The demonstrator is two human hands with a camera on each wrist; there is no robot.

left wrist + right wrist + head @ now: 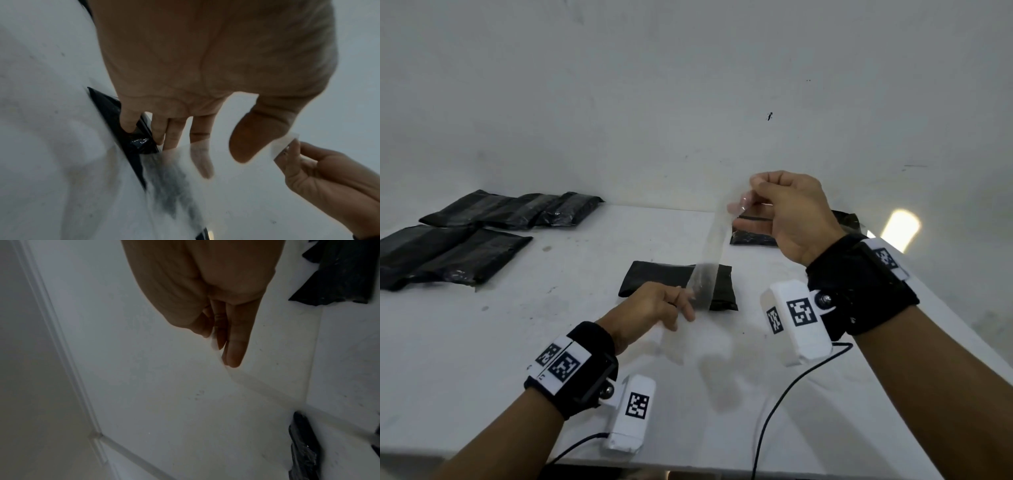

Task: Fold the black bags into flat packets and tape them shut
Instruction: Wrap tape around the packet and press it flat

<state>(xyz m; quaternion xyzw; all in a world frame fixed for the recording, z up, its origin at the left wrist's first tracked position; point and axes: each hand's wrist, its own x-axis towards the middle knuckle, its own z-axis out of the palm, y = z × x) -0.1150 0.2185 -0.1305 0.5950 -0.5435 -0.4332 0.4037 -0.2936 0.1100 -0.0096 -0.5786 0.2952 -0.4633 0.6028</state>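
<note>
White desk (pixel 585 342) against a white wall (pixel 688 85). Right hand (pixel 787 212) raised above the desk, thumb & fingertips pinching the top end of a clear tape strip (pixel 717 236). Strip runs down-left to the left hand (pixel 650 308), low by the desk, fingers curled round its bottom end; little finger looks to touch the packet's edge in the wrist view. Folded black packet (pixel 671 277) lies flat at desk centre, just beyond the left hand, w/ the tape crossing in front of its right part. Black bag (pixel 753 236) at far right, partly hidden behind the right hand. Finished packets (pixel 482 233) in rows at far left. Wrist cams w/ cables (pixel 784 397) on both arms.
</note>
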